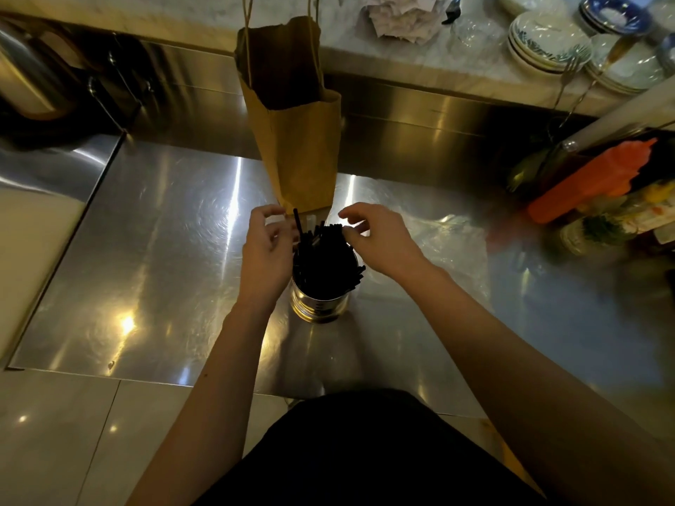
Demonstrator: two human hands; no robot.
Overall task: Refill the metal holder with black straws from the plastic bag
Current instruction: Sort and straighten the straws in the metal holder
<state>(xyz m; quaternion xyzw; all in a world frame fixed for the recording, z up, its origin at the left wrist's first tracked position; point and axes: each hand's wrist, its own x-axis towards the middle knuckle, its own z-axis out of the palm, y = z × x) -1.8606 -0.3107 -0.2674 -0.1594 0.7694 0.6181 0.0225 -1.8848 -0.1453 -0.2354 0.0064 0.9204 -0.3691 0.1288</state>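
Our dark top (pixel 365 454), metal holder (pixel 317 304) of black straws (pixel 323 261) toward counter's (pixel 164 268) front edge, left hand (pixel 268 250) at 1 raised straw (pixel 298 224), grip unclear to us, right hand (pixel 381 239) loose.

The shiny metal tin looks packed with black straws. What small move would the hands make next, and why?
Probably the left hand pushes down the single black straw standing above the others, since the round metal holder already looks full and that hand's fingers sit right beside it.

Left hand (pixel 268 250), right hand (pixel 380 241) flank straws (pixel 325 262) packed in holder (pixel 317 306) on counter (pixel 164 250); paper bag (pixel 297 147) just behind.
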